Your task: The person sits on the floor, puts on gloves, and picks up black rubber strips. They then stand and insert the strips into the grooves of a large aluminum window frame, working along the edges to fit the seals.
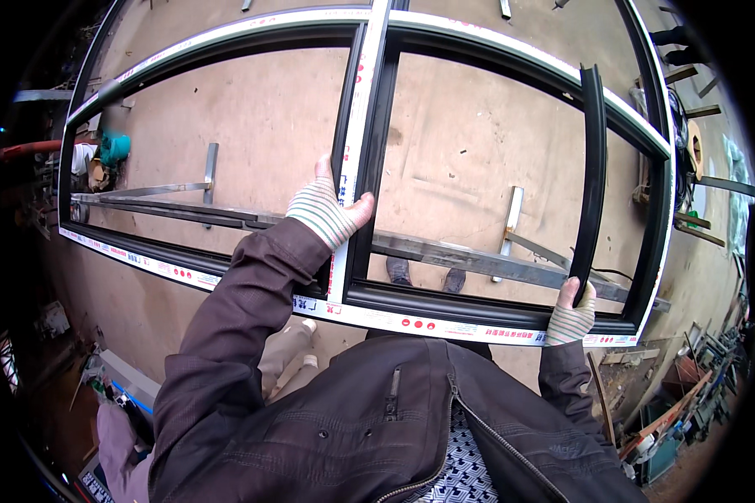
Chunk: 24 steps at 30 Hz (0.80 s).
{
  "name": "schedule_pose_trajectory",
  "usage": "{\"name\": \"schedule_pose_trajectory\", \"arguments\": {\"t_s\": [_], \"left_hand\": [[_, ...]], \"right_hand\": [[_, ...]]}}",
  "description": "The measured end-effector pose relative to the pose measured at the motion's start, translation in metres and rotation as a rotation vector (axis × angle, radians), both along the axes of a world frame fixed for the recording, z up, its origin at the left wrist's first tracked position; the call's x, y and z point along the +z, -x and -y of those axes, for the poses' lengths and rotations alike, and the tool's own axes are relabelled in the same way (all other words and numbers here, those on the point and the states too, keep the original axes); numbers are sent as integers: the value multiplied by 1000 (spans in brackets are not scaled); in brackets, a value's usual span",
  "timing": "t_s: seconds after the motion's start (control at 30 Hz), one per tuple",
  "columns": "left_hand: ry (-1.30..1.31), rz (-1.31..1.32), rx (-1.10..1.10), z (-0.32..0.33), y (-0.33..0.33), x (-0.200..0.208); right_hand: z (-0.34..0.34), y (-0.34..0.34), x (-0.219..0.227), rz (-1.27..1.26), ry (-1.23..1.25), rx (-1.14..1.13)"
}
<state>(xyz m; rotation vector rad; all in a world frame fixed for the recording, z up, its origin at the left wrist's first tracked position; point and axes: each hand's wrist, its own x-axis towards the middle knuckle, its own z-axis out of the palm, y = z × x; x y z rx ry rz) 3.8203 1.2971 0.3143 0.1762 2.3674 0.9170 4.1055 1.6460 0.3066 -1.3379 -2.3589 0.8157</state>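
A large window frame (pixel 478 329), black inside with white printed protective film, lies across metal supports in front of me. My left hand (pixel 331 205), in a striped glove with bare fingertips, is closed round its white-filmed middle bar (pixel 358 109). At the near right, my right hand (pixel 574 312), gloved alike, grips the lower end of a long black strip (pixel 593 159). This strip stands out from the frame's right-hand opening, and its far end overlaps the frame's white cross rail (pixel 512 50). Some fingers of both hands are hidden.
A steel support beam (pixel 495 267) runs under the frame. To the left are a teal object (pixel 116 149) and a red bar (pixel 38 149). Metal lengths and scraps (pixel 688 411) pile up at the right. Another person's light trouser leg (pixel 281 360) shows left of me.
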Motion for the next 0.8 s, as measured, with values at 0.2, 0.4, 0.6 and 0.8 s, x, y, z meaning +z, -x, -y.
{"name": "schedule_pose_trajectory", "arguments": {"t_s": [0.2,0.4,0.6,0.8], "left_hand": [[248,-61,-69,-2,0,4],[450,-61,-133,-17,0,33],[483,-57,-138,-16,-4,37],[573,-142,-96,-25,-6,28]], "right_hand": [[9,7,14,33,49,-4],[9,8,16,11,-40,12],[9,6,18,1,32,15],[8,4,25,33,-62,33]]}}
